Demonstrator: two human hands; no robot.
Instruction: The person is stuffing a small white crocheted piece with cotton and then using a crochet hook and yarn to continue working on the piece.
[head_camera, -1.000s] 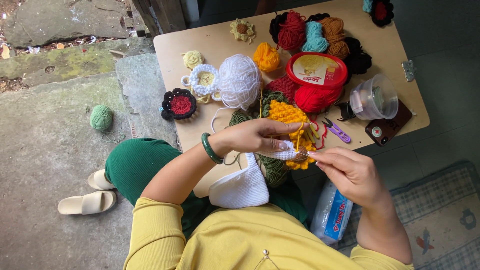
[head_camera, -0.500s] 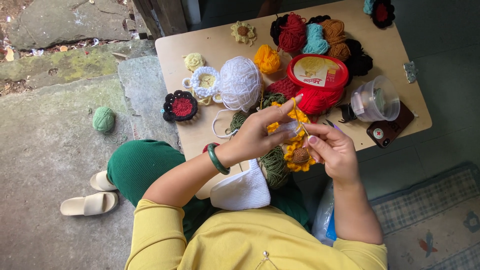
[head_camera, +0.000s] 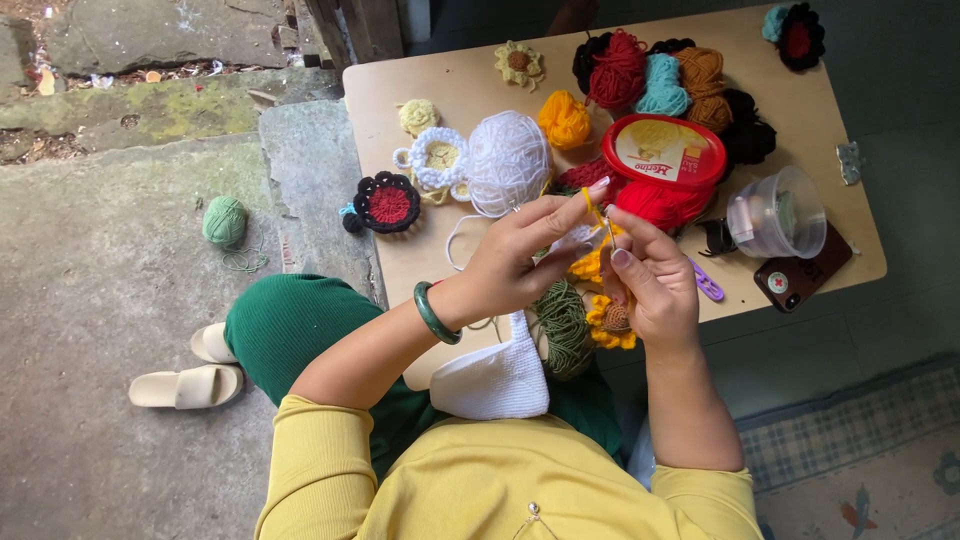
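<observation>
Yellow yarn is running over the left hand (head_camera: 520, 262), which is pinching a yellow crocheted flower (head_camera: 606, 318) above the near edge of the small wooden table (head_camera: 470, 75), while the right hand (head_camera: 655, 285) is gripping what looks like a crochet hook. The strand could be snagging on the green yarn bundle (head_camera: 563, 325) touching the flower, or a loop slipping off. Yarn balls are crowding the table's far edge, beside mossy stone paving.

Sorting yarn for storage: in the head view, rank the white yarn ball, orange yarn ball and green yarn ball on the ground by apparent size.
1. white yarn ball
2. orange yarn ball
3. green yarn ball, close to the orange and lying lower, farther from the camera, so unsure.
</observation>
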